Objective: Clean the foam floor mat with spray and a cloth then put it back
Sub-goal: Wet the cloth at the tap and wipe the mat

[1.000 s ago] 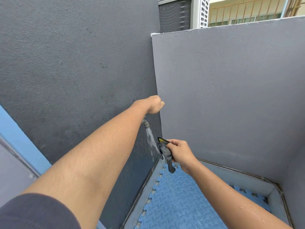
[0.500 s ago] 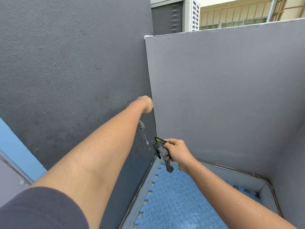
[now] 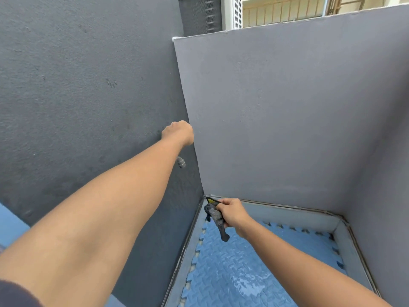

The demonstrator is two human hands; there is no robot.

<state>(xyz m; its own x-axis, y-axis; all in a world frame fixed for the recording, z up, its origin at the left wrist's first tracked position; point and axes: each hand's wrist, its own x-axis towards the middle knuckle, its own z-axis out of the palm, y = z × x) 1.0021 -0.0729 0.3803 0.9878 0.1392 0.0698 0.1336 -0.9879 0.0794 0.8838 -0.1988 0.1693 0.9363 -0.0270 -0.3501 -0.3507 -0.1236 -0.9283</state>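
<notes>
Two hands: left hand (image 3: 179,132) fisted at the dark wall (image 3: 77,96) above a tap spout (image 3: 181,162), grip contents hidden; right hand (image 3: 232,212) clutching a wet grey cloth (image 3: 215,216) over the blue foam mat (image 3: 254,273).

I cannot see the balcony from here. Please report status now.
Left hand fisted up at tap, no water visible. Right hand grips grey cloth. Blue foam mat wet, on floor. Nothing blocking.

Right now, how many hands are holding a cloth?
1. The right hand grips the wet grey cloth over the blue foam mat. The left hand is up by the tap spout on the dark wall; what it grips is hidden.
</notes>
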